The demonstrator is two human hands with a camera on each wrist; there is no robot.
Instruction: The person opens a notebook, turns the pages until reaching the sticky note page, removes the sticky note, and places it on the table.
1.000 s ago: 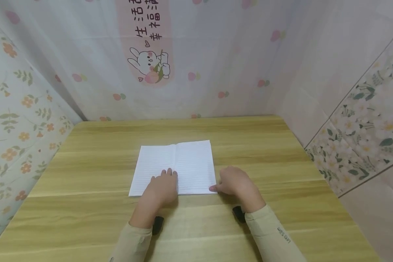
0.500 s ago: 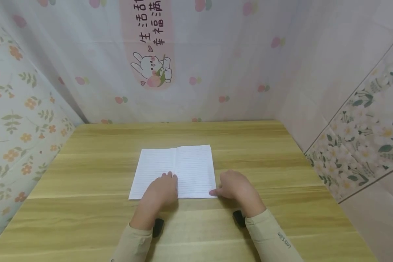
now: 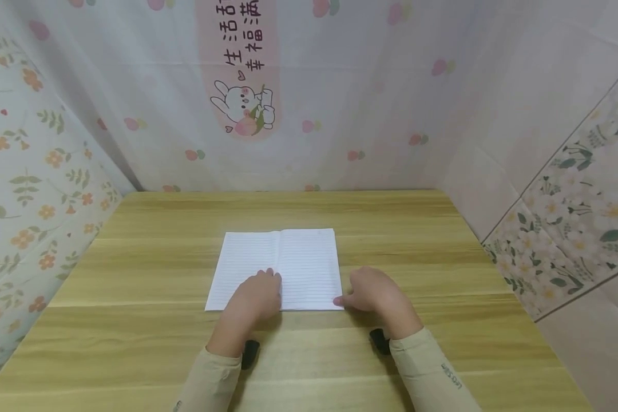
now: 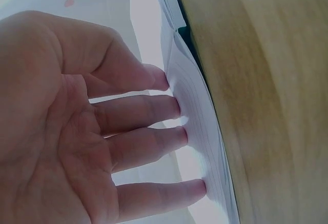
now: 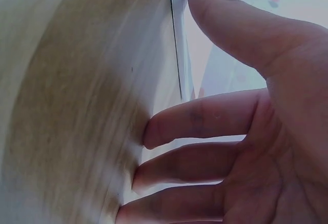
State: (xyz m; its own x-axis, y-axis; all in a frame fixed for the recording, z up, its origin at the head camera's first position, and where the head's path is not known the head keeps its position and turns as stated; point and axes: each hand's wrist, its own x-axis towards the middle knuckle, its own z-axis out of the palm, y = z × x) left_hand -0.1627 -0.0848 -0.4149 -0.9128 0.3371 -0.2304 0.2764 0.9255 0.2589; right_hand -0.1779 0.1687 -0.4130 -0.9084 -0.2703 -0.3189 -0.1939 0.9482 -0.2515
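An open notebook [image 3: 311, 269] with lined white pages lies flat on the wooden table, its fold running away from the person. My left hand [image 3: 254, 297] rests on the left page beside the fold. In the left wrist view its fairly straight fingertips [image 4: 197, 187] press down on the paper. At the notebook's near right corner is my right hand [image 3: 373, 292], with the thumb laid on the page. The right wrist view has that hand's other fingertips [image 5: 154, 131] touching the table beside the notebook, apart from the thumb.
The wooden table [image 3: 149, 263] extends around the notebook on all sides. A printed curtain [image 3: 360, 103] hangs along its back edge, with floral cloth [image 3: 36, 189] on the left. A dark wrist-worn piece [image 3: 379, 341] shows under the right wrist.
The head view has shifted slightly. The far edge of the right page lies a little flatter than a second ago. Both hands keep their places on and beside the notebook.
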